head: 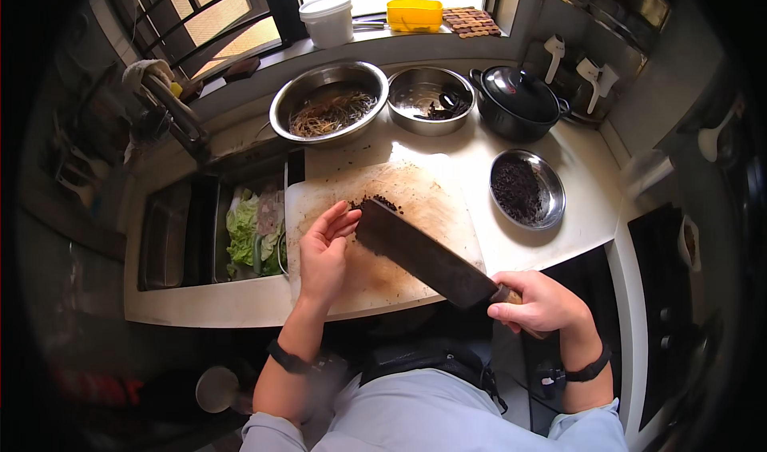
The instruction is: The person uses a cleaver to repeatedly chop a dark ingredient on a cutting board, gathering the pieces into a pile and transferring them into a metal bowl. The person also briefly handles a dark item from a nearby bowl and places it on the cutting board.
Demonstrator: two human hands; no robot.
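Note:
My right hand grips the wooden handle of a Chinese cleaver. Its broad dark blade slants up and left, above a stained white cutting board. My left hand is raised beside the blade's far end, palm turned toward it and fingers loosely bent, holding nothing. Whether the fingertips touch the steel cannot be told. Finely chopped dark bits lie on the board behind the blade tip, partly hidden by it. To the right, a metal dish holds more chopped dark food.
Behind the board stand a steel basin with stringy brown food in liquid, a steel pan with dark pieces, and a lidded black pot. Leafy greens lie in the sink at left, below the faucet.

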